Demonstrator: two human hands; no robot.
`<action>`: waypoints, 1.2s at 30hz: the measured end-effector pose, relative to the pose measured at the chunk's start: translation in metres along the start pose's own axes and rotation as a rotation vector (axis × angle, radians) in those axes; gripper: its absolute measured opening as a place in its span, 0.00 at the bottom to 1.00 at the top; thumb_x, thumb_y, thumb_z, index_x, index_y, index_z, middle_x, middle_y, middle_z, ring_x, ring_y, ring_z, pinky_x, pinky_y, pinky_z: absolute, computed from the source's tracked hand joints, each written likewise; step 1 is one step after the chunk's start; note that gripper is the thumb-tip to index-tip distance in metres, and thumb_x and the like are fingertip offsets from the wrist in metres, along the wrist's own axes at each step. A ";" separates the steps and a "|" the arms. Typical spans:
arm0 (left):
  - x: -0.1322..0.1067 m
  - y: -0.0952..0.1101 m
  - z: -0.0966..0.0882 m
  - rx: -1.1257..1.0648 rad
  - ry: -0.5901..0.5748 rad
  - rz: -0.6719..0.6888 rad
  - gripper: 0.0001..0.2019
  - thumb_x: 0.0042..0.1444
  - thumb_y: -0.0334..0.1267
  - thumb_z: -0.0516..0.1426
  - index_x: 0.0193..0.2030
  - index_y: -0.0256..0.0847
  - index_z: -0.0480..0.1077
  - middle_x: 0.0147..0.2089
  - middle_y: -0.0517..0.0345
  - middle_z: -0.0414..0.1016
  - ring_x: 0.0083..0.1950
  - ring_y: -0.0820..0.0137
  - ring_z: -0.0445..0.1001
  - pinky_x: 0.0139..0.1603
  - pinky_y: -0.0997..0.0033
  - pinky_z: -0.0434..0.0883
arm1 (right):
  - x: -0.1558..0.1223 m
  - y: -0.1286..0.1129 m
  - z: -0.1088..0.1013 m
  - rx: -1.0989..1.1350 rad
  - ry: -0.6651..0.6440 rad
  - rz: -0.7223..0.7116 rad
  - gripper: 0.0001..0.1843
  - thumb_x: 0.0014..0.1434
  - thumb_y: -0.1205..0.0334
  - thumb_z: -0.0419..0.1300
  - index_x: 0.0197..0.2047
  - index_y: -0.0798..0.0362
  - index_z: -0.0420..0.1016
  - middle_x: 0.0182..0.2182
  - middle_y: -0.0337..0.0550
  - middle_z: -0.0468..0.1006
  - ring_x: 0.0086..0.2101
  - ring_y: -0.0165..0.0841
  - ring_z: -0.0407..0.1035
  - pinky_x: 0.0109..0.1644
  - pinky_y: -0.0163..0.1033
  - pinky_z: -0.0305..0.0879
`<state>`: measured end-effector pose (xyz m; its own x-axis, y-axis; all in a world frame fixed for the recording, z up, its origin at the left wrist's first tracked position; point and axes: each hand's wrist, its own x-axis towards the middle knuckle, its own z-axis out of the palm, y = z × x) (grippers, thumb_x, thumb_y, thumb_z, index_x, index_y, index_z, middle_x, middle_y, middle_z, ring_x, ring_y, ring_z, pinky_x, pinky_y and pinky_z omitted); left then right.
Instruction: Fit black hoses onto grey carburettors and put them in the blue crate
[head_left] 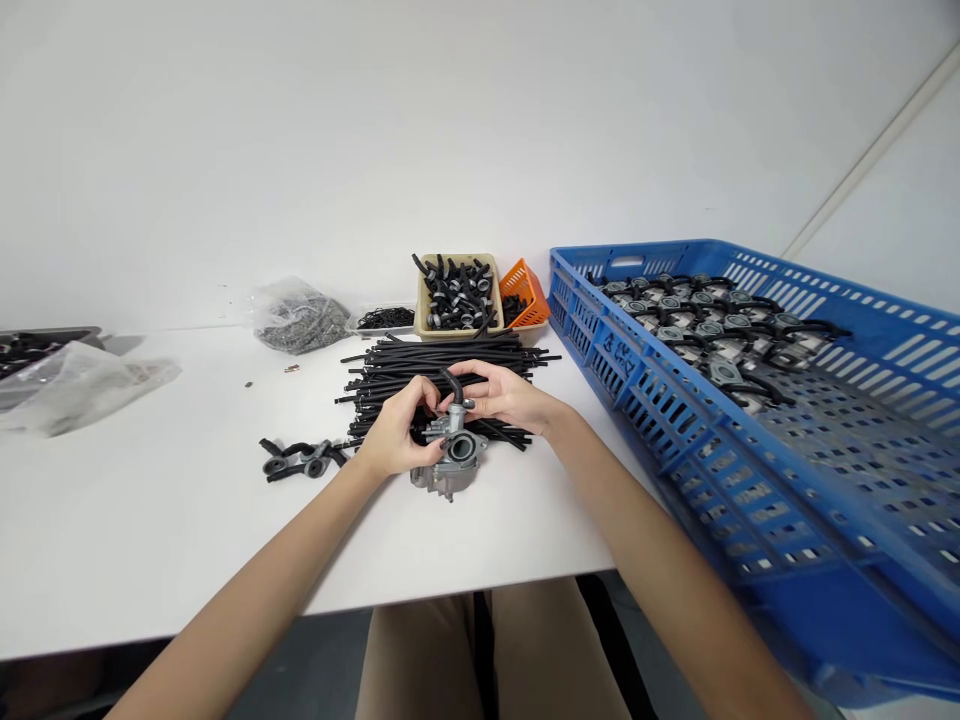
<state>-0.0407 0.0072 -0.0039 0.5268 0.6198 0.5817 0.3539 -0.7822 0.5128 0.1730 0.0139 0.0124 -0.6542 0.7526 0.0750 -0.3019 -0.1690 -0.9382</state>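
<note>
The left hand [401,432] gripped a grey metal carburetor [448,478] between the thumb and the fingers. This carburetor was near the front edge of the bench [187,540]; whether it touched the surface, I could not tell. The fingers of the right hand [504,394] were closed at a black elbow tube [452,384] on its top. Behind the hands, toward the back edge, lay many black hoses [390,362]. At the right edge stood a blue crate [611,345].

Silver-grey carburetor [450,480], black hoses [390,380], blue crate [840,630]
</note>
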 end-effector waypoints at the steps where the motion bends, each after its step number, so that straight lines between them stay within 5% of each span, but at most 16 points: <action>1: 0.000 0.000 0.000 -0.001 -0.001 0.002 0.16 0.45 0.44 0.59 0.35 0.44 0.54 0.33 0.61 0.63 0.32 0.70 0.62 0.33 0.70 0.63 | 0.001 0.001 0.000 -0.001 0.000 -0.004 0.34 0.44 0.63 0.74 0.52 0.53 0.65 0.38 0.46 0.82 0.39 0.34 0.77 0.44 0.38 0.72; 15: 0.000 0.002 -0.001 -0.009 0.003 -0.006 0.15 0.46 0.44 0.58 0.35 0.44 0.55 0.32 0.61 0.62 0.32 0.70 0.64 0.34 0.69 0.65 | 0.004 0.006 0.006 -0.114 0.091 -0.034 0.32 0.46 0.61 0.72 0.53 0.51 0.67 0.27 0.31 0.70 0.30 0.26 0.71 0.40 0.34 0.72; 21: -0.002 0.002 0.000 0.048 0.051 0.001 0.15 0.45 0.43 0.58 0.34 0.44 0.55 0.32 0.61 0.62 0.31 0.70 0.62 0.33 0.70 0.64 | 0.008 0.009 0.013 -0.277 0.194 -0.127 0.29 0.46 0.61 0.72 0.51 0.52 0.70 0.28 0.32 0.69 0.31 0.26 0.69 0.41 0.35 0.70; 27: -0.002 -0.002 0.000 0.052 0.063 0.039 0.14 0.46 0.43 0.58 0.35 0.44 0.56 0.31 0.62 0.62 0.30 0.71 0.62 0.31 0.70 0.64 | 0.011 0.012 0.015 -0.241 0.133 -0.149 0.31 0.47 0.58 0.71 0.53 0.52 0.68 0.32 0.38 0.77 0.33 0.29 0.73 0.43 0.37 0.70; 36: -0.001 -0.003 0.000 -0.013 0.035 -0.008 0.15 0.47 0.44 0.59 0.35 0.44 0.55 0.33 0.60 0.63 0.32 0.69 0.67 0.34 0.68 0.67 | -0.012 -0.020 -0.006 -0.354 0.018 -0.019 0.26 0.54 0.64 0.65 0.56 0.53 0.67 0.32 0.39 0.79 0.36 0.30 0.75 0.46 0.38 0.71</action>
<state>-0.0424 0.0087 -0.0059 0.4964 0.6283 0.5990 0.3477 -0.7762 0.5259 0.1910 0.0122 0.0280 -0.6378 0.7649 0.0907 -0.0529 0.0740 -0.9959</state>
